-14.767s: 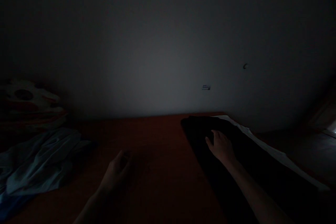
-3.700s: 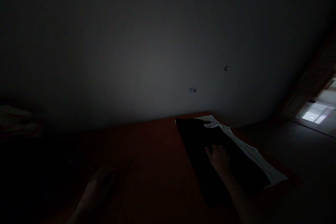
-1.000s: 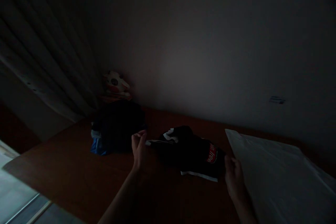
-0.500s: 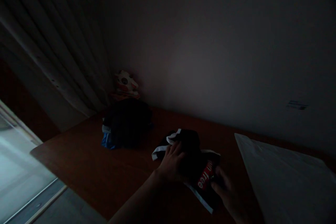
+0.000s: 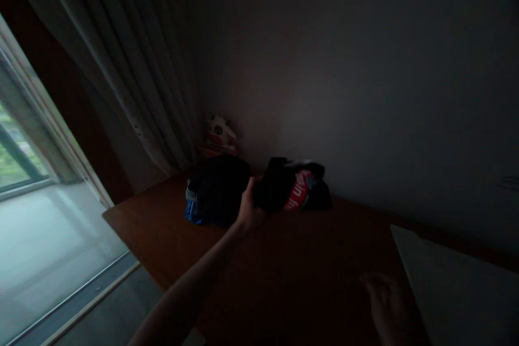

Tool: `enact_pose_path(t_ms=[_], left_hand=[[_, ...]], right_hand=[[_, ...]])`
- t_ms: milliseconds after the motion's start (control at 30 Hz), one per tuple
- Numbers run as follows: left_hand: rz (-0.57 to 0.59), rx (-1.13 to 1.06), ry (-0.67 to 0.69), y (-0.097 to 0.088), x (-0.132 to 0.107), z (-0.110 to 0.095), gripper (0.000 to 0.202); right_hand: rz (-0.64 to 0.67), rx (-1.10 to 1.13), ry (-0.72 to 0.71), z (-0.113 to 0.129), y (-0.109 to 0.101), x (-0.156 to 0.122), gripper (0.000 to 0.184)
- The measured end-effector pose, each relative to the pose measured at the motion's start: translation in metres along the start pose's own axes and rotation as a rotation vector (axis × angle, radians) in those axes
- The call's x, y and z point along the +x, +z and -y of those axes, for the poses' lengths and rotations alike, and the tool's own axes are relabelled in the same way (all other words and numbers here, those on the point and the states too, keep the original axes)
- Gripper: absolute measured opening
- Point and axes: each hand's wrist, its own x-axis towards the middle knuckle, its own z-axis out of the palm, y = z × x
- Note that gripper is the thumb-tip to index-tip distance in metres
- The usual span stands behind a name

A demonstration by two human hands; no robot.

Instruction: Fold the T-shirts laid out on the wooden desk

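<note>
Black cloth with a red printed patch, a bunched garment [image 5: 292, 190], sits in the grip of our left hand [image 5: 248, 211], whose fingers are closed around the garment's left end. It lies at centre frame, close to the wall and just right of a dark pile [image 5: 217, 189] with a bit of blue showing at its lower left edge. In this dim light we cannot tell whether the garment hangs clear of the brown surface [image 5: 292, 265] or rests on it.

Our right hand [image 5: 385, 303] hovers low at the lower right of the frame. It is blurred, but it looks open and empty, just beside the edge of a flat white sheet of fabric [image 5: 458, 286].

We judge the step in hand to be carrying the bundle across, one-handed, towards the pile. Setting it down would call for lowering it beside or onto the dark pile without toppling that, then loosening the fingers.

Behind the pile stands a small patterned toy [image 5: 219, 133]. A pale curtain [image 5: 133, 65] fills the upper left.
</note>
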Motion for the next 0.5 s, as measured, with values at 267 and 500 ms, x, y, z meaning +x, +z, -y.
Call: enact_pose_path(t_ms=[267,500], left_hand=[[-0.112,0.556,0.22,-0.107,0.114,-0.006,0.086],[0.354,0.981,-0.389,-0.129,0.044,0.079,0.079]], right_hand=[[-0.02,0.11,0.04,-0.013,0.022,0.003,0.054],[0.05,0.142,0.022,-0.029,0.028,0.007,0.059]])
